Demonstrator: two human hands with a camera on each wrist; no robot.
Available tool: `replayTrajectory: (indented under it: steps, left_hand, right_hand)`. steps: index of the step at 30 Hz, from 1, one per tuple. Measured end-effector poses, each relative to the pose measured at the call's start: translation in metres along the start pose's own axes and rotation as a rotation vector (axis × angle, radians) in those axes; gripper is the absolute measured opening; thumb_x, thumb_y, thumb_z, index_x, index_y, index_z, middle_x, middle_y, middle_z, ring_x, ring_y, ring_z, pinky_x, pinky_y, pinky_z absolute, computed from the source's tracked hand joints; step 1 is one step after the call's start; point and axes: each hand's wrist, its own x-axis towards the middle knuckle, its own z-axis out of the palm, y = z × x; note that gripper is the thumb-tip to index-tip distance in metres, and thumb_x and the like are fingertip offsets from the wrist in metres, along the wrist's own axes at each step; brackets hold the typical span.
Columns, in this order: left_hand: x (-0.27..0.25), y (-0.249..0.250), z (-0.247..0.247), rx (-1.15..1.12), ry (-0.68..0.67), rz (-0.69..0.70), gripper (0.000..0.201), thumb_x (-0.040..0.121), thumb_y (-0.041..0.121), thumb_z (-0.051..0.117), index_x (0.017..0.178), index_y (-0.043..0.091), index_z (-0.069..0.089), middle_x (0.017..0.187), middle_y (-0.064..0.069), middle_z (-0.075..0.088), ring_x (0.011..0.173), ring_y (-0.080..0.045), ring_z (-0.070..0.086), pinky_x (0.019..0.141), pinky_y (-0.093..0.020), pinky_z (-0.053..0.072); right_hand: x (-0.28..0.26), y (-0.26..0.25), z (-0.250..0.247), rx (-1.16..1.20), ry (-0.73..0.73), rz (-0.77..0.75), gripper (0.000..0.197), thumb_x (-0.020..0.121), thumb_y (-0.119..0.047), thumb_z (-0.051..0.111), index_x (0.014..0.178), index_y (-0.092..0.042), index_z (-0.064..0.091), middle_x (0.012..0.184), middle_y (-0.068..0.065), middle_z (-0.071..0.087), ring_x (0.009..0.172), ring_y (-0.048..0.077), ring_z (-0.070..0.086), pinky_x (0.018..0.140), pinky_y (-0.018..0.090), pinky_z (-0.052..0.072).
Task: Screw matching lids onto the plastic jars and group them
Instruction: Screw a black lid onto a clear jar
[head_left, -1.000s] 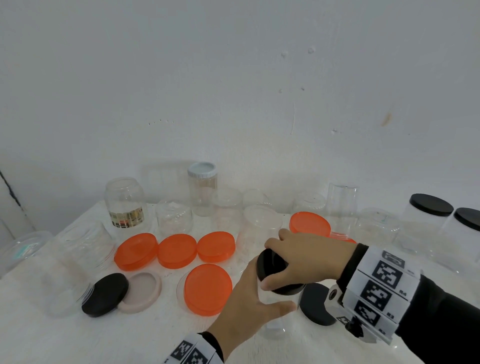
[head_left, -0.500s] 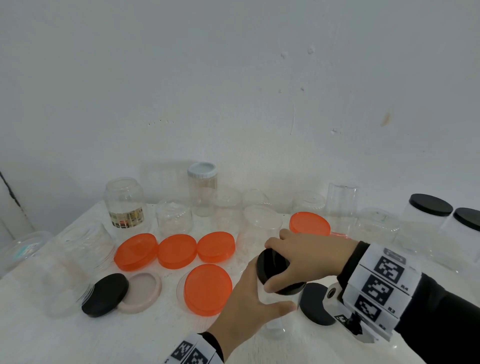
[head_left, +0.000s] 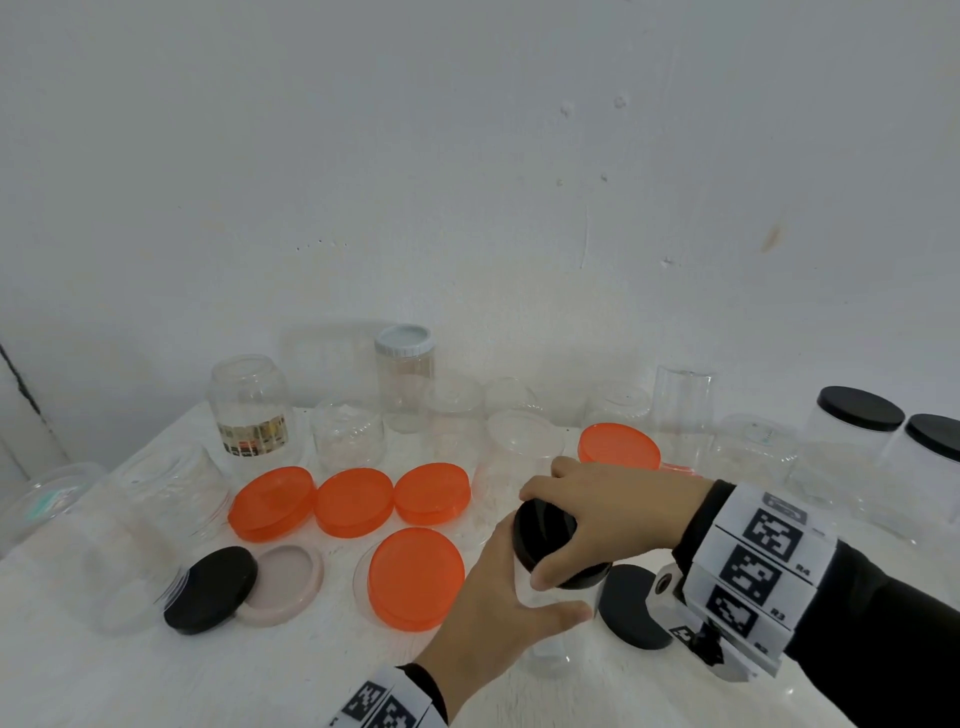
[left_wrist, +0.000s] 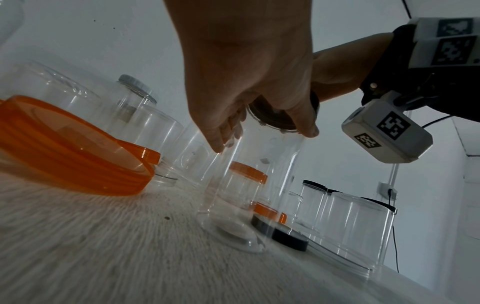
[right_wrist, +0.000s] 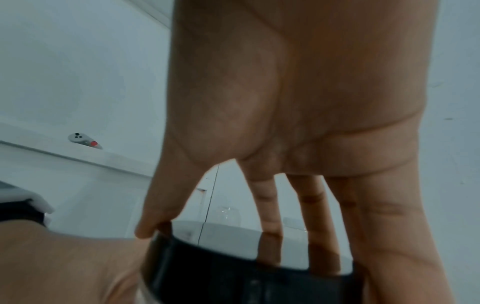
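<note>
The right hand (head_left: 610, 512) arches downward, thumb and fingertips (right_wrist: 272, 224) curled over the rim of what it grips, black sleeve and tagged white wristband behind it. The left hand (head_left: 498, 608) reaches up from below it, palm wrapped sideways, thumb stretched toward the right wrist, fingers (left_wrist: 221, 139) curled around the far side.

A clear plastic jar (left_wrist: 249, 185) stands upright on the bench under my fingers (head_left: 545, 499), a black lid (head_left: 545, 530) seated on its mouth; orange lids (head_left: 415, 574) lie nearby.
</note>
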Motion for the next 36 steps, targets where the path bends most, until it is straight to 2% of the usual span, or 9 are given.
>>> replayTrajectory:
  steps: [4, 7, 10, 19, 22, 25, 27, 33, 36]
  left_hand:
    - [0.0, 0.001, 0.0, 0.002, -0.009, 0.007, 0.079, 0.068, 0.042, 0.084, 0.128, 0.051, 0.035, 0.124, 0.037, 0.049, 0.12, 0.013, 0.044, 0.089, 0.0, 0.037]
    - [0.0, 0.001, 0.0, -0.001, -0.002, 0.002, 0.08, 0.067, 0.044, 0.084, 0.13, 0.05, 0.034, 0.124, 0.036, 0.049, 0.121, 0.011, 0.045, 0.091, -0.003, 0.038]
    - [0.0, 0.001, 0.001, 0.013, 0.009, 0.002, 0.078, 0.068, 0.042, 0.084, 0.127, 0.05, 0.034, 0.122, 0.038, 0.049, 0.12, 0.013, 0.044, 0.09, 0.0, 0.035]
    - [-0.001, 0.002, 0.0, -0.003, -0.012, -0.002, 0.078, 0.068, 0.043, 0.084, 0.127, 0.055, 0.033, 0.123, 0.041, 0.047, 0.118, 0.018, 0.042, 0.085, 0.004, 0.035]
    - [-0.001, 0.003, 0.0, -0.002, -0.007, 0.002, 0.078, 0.069, 0.042, 0.084, 0.126, 0.055, 0.034, 0.124, 0.041, 0.046, 0.119, 0.017, 0.042, 0.085, 0.004, 0.034]
    - [0.0, 0.002, 0.001, 0.005, 0.001, 0.012, 0.076, 0.069, 0.042, 0.083, 0.127, 0.051, 0.036, 0.122, 0.038, 0.049, 0.119, 0.013, 0.044, 0.087, 0.002, 0.034]
    - [0.0, 0.001, 0.001, 0.009, 0.002, 0.008, 0.077, 0.067, 0.045, 0.083, 0.127, 0.051, 0.035, 0.123, 0.037, 0.049, 0.12, 0.012, 0.044, 0.088, 0.002, 0.035]
    - [0.0, 0.0, 0.0, 0.012, -0.005, -0.006, 0.079, 0.067, 0.044, 0.084, 0.127, 0.056, 0.034, 0.126, 0.036, 0.049, 0.121, 0.013, 0.044, 0.087, 0.0, 0.038]
    - [0.0, 0.0, 0.0, 0.013, -0.011, -0.004, 0.079, 0.067, 0.045, 0.084, 0.126, 0.058, 0.034, 0.127, 0.036, 0.048, 0.122, 0.013, 0.043, 0.087, 0.001, 0.037]
  right_hand:
    - [0.003, 0.0, 0.003, -0.018, 0.03, 0.027, 0.076, 0.073, -0.072, 0.061, 0.132, -0.029, 0.04, 0.111, -0.006, 0.041, 0.096, 0.017, 0.051, 0.073, 0.028, 0.044]
    - [0.001, 0.004, -0.003, 0.044, -0.048, -0.017, 0.084, 0.072, -0.057, 0.072, 0.142, -0.04, 0.028, 0.12, -0.011, 0.037, 0.109, 0.013, 0.043, 0.088, 0.031, 0.046]
    - [0.0, 0.007, -0.006, 0.077, -0.072, -0.074, 0.087, 0.071, -0.042, 0.079, 0.142, -0.044, 0.029, 0.124, -0.016, 0.036, 0.116, 0.01, 0.04, 0.096, 0.033, 0.046]
    - [0.0, 0.005, 0.005, -0.003, 0.062, 0.032, 0.079, 0.069, -0.076, 0.06, 0.13, -0.029, 0.041, 0.109, -0.007, 0.042, 0.092, 0.014, 0.051, 0.067, 0.025, 0.042]
    - [-0.002, 0.005, 0.003, 0.023, 0.035, 0.043, 0.083, 0.068, -0.072, 0.064, 0.135, -0.031, 0.037, 0.112, -0.007, 0.042, 0.098, 0.015, 0.051, 0.076, 0.028, 0.048]
    - [-0.003, 0.005, -0.003, 0.039, -0.049, -0.038, 0.089, 0.069, -0.051, 0.076, 0.142, -0.041, 0.028, 0.12, -0.012, 0.036, 0.109, 0.012, 0.044, 0.09, 0.033, 0.048]
    - [-0.001, 0.005, -0.005, 0.04, -0.043, -0.08, 0.086, 0.07, -0.045, 0.078, 0.142, -0.042, 0.031, 0.12, -0.014, 0.037, 0.109, 0.011, 0.044, 0.089, 0.031, 0.048]
    - [0.001, 0.003, 0.004, -0.034, 0.086, 0.031, 0.077, 0.065, -0.078, 0.061, 0.124, -0.029, 0.046, 0.102, -0.008, 0.044, 0.088, 0.014, 0.053, 0.068, 0.027, 0.045]
    - [0.002, 0.004, 0.005, -0.017, 0.087, 0.049, 0.081, 0.065, -0.078, 0.06, 0.127, -0.029, 0.044, 0.105, -0.007, 0.044, 0.092, 0.015, 0.053, 0.071, 0.028, 0.047]
